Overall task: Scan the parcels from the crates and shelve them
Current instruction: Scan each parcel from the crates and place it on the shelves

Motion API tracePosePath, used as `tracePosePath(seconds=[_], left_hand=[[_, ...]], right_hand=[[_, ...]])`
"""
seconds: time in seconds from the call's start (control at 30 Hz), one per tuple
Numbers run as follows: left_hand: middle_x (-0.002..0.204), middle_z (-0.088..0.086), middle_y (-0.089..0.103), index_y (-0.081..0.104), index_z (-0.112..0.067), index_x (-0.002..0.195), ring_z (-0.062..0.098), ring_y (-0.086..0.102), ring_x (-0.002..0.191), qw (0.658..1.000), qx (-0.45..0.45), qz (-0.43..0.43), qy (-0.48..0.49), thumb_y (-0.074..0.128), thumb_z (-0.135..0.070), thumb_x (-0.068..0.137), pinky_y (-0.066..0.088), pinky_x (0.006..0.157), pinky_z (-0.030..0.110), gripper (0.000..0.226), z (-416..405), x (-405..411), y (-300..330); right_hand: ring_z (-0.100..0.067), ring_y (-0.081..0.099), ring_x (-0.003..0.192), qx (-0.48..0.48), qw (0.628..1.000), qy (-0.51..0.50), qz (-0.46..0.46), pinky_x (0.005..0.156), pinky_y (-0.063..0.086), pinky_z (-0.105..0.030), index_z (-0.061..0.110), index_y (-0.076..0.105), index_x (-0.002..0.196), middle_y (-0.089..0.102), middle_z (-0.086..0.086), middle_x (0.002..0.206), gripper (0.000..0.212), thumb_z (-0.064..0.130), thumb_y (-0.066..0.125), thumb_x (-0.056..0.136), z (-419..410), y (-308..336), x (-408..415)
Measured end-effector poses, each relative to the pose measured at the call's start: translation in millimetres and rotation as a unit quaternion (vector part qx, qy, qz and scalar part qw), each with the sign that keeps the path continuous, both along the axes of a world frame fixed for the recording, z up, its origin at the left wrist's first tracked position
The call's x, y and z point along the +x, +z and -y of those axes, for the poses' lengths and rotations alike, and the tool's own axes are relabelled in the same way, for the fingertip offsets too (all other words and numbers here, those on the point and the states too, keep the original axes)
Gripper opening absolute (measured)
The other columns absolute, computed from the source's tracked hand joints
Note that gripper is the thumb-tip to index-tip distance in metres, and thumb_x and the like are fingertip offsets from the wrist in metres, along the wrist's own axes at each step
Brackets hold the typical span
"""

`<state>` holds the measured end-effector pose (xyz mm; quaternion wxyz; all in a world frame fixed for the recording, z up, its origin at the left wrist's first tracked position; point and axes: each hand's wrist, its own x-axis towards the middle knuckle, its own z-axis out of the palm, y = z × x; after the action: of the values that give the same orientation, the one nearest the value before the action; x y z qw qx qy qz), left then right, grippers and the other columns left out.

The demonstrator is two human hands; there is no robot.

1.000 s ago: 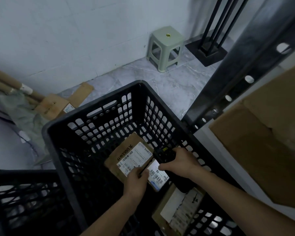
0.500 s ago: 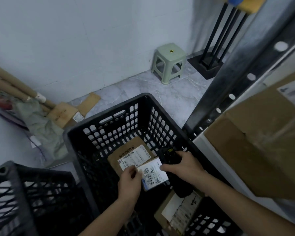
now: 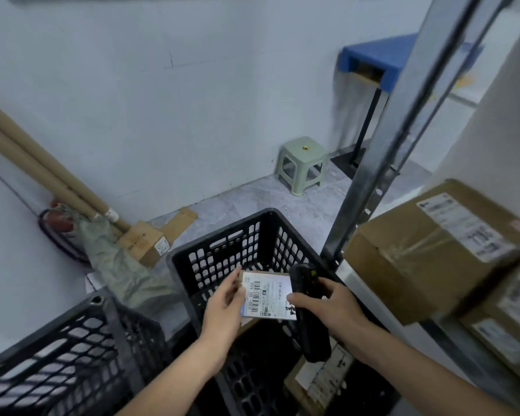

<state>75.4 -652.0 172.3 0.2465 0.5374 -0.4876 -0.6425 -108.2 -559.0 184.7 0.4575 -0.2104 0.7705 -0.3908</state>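
Left hand point(image 3: 225, 307) is up over the black crate point(image 3: 222, 259), fingers point(image 3: 233, 283) curled around the left edge of a small parcel point(image 3: 267, 295), thumb on the label face, gripping it firmly. The parcel sits flat and face-up above the crate's open mouth, white label with barcode turned to the camera, brown card showing along its far edge. Right hand point(image 3: 330, 304) is just to the right of the parcel, fingers wrapped closed around a black handheld scanner point(image 3: 309, 313); the index finger lies across the label's right edge and the scanner's head tips over the parcel's near-right corner. Scanner body runs down and toward the camera, over the crate's interior.

Down inside the crate, at its near-right corner, another labelled parcel point(image 3: 321, 382) lies on the bottom, partly hidden under the scanner. A second black crate point(image 3: 72, 355) stands to the left of the first, nearly touching it; whether anything is in it cannot be told.

Right of the crate rises the grey metal shelf upright point(image 3: 382, 163), and beyond it cardboard boxes point(image 3: 418, 253) with labels sit on the shelf, somewhat blurred. Behind the crate, on the tiled floor, a pale green stool point(image 3: 303, 163) stands against the wall. To the crate's left rear, cardboard tubes point(image 3: 42, 172) lean in the corner beside a small box point(image 3: 144, 241) and crumpled wrapping point(image 3: 117, 265).
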Motion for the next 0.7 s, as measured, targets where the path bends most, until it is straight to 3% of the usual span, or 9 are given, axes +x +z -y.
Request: tracePosePath(seconds=[0.1,0.2,0.27,0.37,0.43,0.53,0.63,0.7], left_hand=[[0.114,-0.013,0.066,0.054,-0.035,0.124,0.008,0.064,0.107,0.999,-0.031,0.012,-0.002,0.054,-0.019,0.103,0.054,0.096,0.033,0.027,-11.7,13.5,23.3],[0.108,-0.009,0.072,0.063,-0.029,0.108,0.003,0.068,0.1,0.997,-0.079,0.013,-0.02,0.058,-0.02,0.101,0.053,0.079,0.015,0.012,-24.7,27.6,44.7],[0.106,-0.014,0.073,0.064,-0.031,0.11,-0.005,0.068,0.095,0.994,-0.097,0.0,-0.044,0.06,-0.023,0.1,0.051,0.073,0.008,0.014,-34.1,35.7,61.4],[0.106,-0.022,0.073,0.065,-0.038,0.119,-0.01,0.065,0.098,0.988,-0.122,-0.01,-0.096,0.063,-0.034,0.097,0.051,0.084,0.014,0.022,-49.5,46.4,89.1],[0.108,-0.023,0.073,0.065,-0.041,0.12,-0.008,0.065,0.101,0.984,-0.123,-0.023,-0.125,0.064,-0.036,0.096,0.05,0.089,0.017,0.024,-60.5,50.9,104.8],[0.113,-0.023,0.069,0.063,-0.045,0.119,-0.015,0.061,0.1,0.976,-0.133,-0.036,-0.169,0.065,-0.035,0.096,0.046,0.078,0.007,0.026,-83.5,57.7,128.0],[0.119,-0.017,0.069,0.063,-0.047,0.123,-0.003,0.059,0.114,0.966,-0.136,-0.04,-0.215,0.064,-0.04,0.095,0.045,0.086,0.015,0.029,-106.9,55.9,153.7],[0.119,-0.014,0.07,0.064,-0.045,0.124,0.003,0.059,0.116,0.958,-0.146,-0.046,-0.242,0.066,-0.04,0.094,0.044,0.088,0.019,0.031,-124.5,47.7,170.8]], right_hand=[[-0.018,0.076,0.095,-0.028,1.0,-0.014,0.005,0.094,0.061,-0.046,0.033,0.074,0.102,0.079,0.008,0.102,0.048,0.043,0.097,0.061,-16.0,29.5,13.8],[-0.016,0.077,0.094,-0.044,0.999,-0.014,0.01,0.094,0.061,-0.044,0.031,0.074,0.106,0.08,0.008,0.101,0.042,0.039,0.094,0.069,-39.8,59.1,28.5],[-0.012,0.078,0.088,-0.052,0.998,-0.03,0.004,0.088,0.061,-0.036,0.029,0.074,0.107,0.081,0.01,0.096,0.04,0.037,0.093,0.073,-57.1,79.8,37.7],[0.005,0.072,0.071,-0.067,0.996,-0.055,-0.022,0.062,0.051,-0.01,0.032,0.072,0.1,0.077,0.017,0.087,0.029,0.033,0.09,0.078,-86.0,113.6,51.9],[0.009,0.068,0.063,-0.075,0.994,-0.073,-0.032,0.05,0.043,-0.003,0.036,0.067,0.091,0.073,0.019,0.088,0.027,0.029,0.09,0.079,-107.5,133.1,61.5],[0.004,0.068,0.07,-0.07,0.991,-0.105,-0.036,0.048,0.044,-0.006,0.029,0.068,0.098,0.073,0.012,0.091,0.03,0.028,0.091,0.078,-143.0,161.7,78.6],[-0.006,0.073,0.082,-0.063,0.989,-0.131,-0.042,0.051,0.048,-0.011,0.021,0.07,0.111,0.077,0.006,0.099,0.042,0.031,0.092,0.076,-184.5,189.2,89.3],[-0.001,0.072,0.077,-0.062,0.986,-0.146,-0.06,0.051,0.048,-0.01,0.022,0.071,0.106,0.077,0.007,0.097,0.04,0.033,0.093,0.074,-214.7,209.8,90.8]])
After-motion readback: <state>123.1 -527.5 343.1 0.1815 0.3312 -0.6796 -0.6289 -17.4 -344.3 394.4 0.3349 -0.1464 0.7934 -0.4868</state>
